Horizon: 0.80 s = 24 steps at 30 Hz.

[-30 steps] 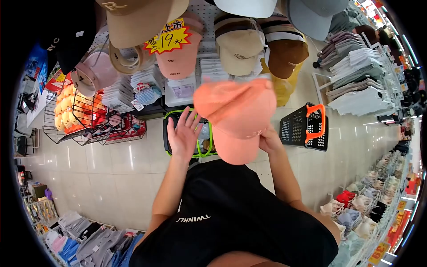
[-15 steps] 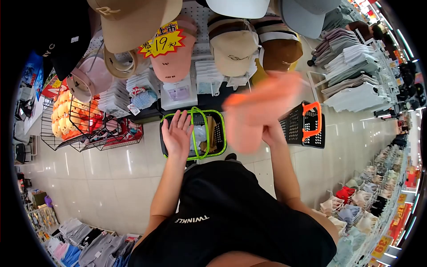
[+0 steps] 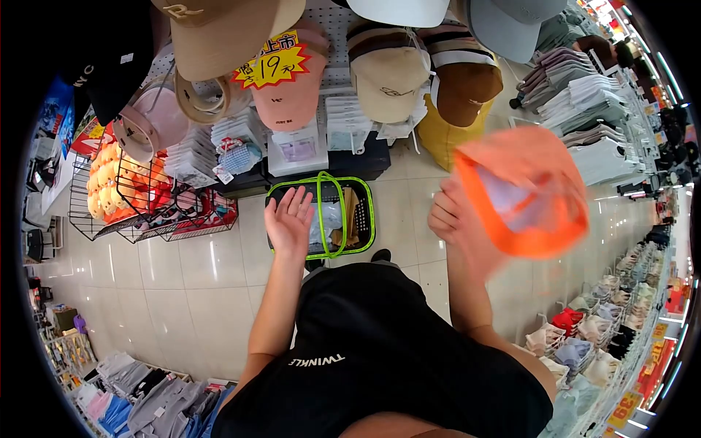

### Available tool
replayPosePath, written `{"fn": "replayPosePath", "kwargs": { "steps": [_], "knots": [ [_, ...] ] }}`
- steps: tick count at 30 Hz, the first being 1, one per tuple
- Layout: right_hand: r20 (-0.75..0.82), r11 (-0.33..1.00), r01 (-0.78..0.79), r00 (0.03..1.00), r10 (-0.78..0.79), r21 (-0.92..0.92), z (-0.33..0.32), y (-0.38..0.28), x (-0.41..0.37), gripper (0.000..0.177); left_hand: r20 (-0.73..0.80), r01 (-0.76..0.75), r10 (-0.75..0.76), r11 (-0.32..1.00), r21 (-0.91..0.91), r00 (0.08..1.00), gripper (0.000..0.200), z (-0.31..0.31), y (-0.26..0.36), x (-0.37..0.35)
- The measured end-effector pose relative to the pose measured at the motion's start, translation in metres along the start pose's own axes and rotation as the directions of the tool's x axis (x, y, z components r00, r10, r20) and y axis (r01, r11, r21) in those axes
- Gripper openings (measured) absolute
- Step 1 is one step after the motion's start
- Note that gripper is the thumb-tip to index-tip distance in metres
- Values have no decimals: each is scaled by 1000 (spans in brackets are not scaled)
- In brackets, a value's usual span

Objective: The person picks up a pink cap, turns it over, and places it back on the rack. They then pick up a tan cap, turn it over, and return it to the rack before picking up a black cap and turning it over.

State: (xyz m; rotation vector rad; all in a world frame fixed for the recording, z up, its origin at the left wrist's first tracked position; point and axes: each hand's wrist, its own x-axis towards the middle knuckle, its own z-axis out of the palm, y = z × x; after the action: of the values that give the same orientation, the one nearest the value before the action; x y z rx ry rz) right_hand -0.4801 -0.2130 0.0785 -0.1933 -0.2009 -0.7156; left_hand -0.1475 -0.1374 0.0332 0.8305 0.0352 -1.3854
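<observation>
Shop aisle, green basket [image 3: 363, 215] of packets; left hand [image 3: 290, 219] spread, right hand [image 3: 453, 215] closed on orange cap [image 3: 526, 190]

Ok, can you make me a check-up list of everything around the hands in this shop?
Surface: shiny tiled floor; no table seen.
Job's things: orange cap, its inside turned toward the camera, a bit blurred.
Clutter: black basket with green handles on the floor, some goods inside.
Hands: right hand grips the orange cap at its edge; left hand is open and empty, fingers spread, seen over the basket.
Cables: nothing seen.
Surroundings: beige cap and other caps hang on a display, yellow price sign reading 19, wire bin of plush toys, stacks of folded clothes.
</observation>
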Motion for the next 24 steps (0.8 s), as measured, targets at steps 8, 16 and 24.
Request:
{"fn": "replayPosePath", "kwargs": {
  "steps": [8, 16, 24],
  "knots": [
    [-264, -226, -612, 605, -751, -758, -14, 18, 5, 27, 29, -1, 1, 1000, -2, 1000, 65, 7, 2, -7],
    [-483, 701, 46, 692, -536, -712, -3, 23, -3, 47, 85, 53, -53, 999, 7, 995, 64, -3, -9, -7],
    [-625, 812, -100, 694, -357, -575, -24, 47, 7, 39, 361, 256, -194, 958, -132, 912, 79, 17, -28, -21]
  ]
}}
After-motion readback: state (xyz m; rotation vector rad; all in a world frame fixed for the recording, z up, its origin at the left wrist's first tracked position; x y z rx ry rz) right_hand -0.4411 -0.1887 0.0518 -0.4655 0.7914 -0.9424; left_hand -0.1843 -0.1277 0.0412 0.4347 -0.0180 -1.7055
